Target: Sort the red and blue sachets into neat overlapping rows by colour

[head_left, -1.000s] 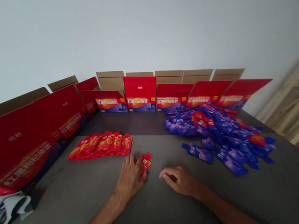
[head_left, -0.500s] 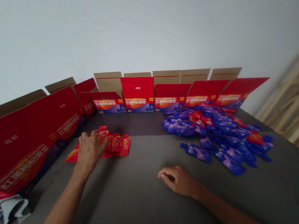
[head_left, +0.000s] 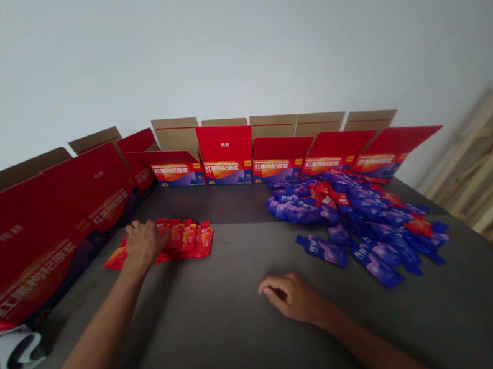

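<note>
Leftward and away, the left hand [head_left: 143, 244] has gone over to the red sachets [head_left: 189, 238]; whether its lowered fingers grip one, I can't tell. Nearer, the right hand's [head_left: 291, 296] fingers curl narrow, with nothing visible in them. From the left fingers, the row runs toward three o'clock, each long axis toward one; the right hand is farther off. Blue sachets [head_left: 380, 266] read "纯耕"; boxes [head_left: 229, 168] beyond, "红黑枸杞原浆", "40".

Red-orange pouches [head_left: 189, 239]; purple-blue pouches [head_left: 324, 251]; plain grey tabletop [head_left: 231, 319]; red-blue boxes [head_left: 227, 159].
</note>
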`<state>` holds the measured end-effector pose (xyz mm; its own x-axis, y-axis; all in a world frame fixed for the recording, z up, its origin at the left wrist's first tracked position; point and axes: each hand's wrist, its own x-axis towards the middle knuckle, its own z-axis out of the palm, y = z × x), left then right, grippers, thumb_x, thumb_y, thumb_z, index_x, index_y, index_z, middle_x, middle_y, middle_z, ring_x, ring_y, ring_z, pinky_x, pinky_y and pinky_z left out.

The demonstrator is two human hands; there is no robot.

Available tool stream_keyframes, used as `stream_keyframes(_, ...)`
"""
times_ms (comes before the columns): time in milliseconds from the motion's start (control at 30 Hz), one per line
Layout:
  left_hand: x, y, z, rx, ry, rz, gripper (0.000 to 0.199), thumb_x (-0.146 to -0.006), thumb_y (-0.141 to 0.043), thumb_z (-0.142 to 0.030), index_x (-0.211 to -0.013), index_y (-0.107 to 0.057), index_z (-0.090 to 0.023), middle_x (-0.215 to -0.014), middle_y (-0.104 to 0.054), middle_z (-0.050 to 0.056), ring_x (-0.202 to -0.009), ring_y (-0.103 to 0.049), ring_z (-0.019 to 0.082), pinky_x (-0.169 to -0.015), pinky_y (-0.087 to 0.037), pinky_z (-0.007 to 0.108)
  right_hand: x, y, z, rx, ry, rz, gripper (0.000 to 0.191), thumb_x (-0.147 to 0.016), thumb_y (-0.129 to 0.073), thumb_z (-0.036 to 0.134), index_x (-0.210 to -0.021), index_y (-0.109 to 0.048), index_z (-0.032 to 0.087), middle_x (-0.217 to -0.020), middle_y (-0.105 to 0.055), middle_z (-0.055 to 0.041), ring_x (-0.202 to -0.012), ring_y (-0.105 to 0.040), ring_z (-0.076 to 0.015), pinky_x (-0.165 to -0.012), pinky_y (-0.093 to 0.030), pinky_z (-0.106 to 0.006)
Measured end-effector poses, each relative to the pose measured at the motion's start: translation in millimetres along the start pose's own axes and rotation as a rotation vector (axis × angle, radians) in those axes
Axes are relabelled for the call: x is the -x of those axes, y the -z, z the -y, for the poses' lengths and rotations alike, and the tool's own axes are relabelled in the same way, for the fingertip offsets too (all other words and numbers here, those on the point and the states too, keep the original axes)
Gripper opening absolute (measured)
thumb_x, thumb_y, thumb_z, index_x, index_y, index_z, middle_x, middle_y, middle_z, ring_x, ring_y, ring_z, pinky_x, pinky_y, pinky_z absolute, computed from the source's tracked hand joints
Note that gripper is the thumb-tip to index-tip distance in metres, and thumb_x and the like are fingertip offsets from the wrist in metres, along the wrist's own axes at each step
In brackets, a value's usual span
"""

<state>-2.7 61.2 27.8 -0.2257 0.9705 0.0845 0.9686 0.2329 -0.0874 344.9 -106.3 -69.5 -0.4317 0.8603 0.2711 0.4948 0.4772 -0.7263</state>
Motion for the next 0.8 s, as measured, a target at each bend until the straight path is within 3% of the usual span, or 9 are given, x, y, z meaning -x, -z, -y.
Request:
stream_keyframes(167, 0, -0.4, -1, -0.007, 0.004, 0.032, 0.064, -0.090, -0.057, -0.053, -0.119, -0.067, 0.003, -0.128, -0.058, 0.036, -0.124, -0.054, 0.047, -0.091, -0.051, 0.043, 0, -1, 0, 0.009, -0.003, 0.001, 0.021, -0.096, -0.054, 0.021, -0.102, -0.074, 0.023, -0.075, -0.070, 0.0023, -0.059, -0.058, -0.0109, -0.060, -0.039, -0.022)
stream_keyframes(467, 4, 2.0, -4, -0.040, 0.010, 0.068, 0.072, -0.085, -0.057, -0.064, -0.124, -0.067, -0.005, -0.131, -0.060, 0.032, -0.122, -0.056, 0.046, -0.091, -0.051, 0.046, 0, 1, 2, 0.015, -0.002, 0.004, 0.021, -0.096, -0.053, 0.019, -0.102, -0.074, 0.023, -0.078, -0.072, 0.0016, -0.062, -0.061, -0.0113, -0.062, -0.040, -0.022)
stream_keyframes(800, 7, 7.5, -10, -0.055, 0.028, 0.099, 0.068, -0.086, -0.057, -0.055, -0.128, -0.065, -0.002, -0.132, -0.060, 0.033, -0.124, -0.056, 0.047, -0.092, -0.051, 0.046, 0, 0, 2, 0.001, 0.000, -0.011, 0.022, -0.095, -0.054, 0.017, -0.102, -0.074, 0.023, -0.082, -0.074, 0.0010, -0.065, -0.063, -0.0119, -0.064, -0.043, -0.022)
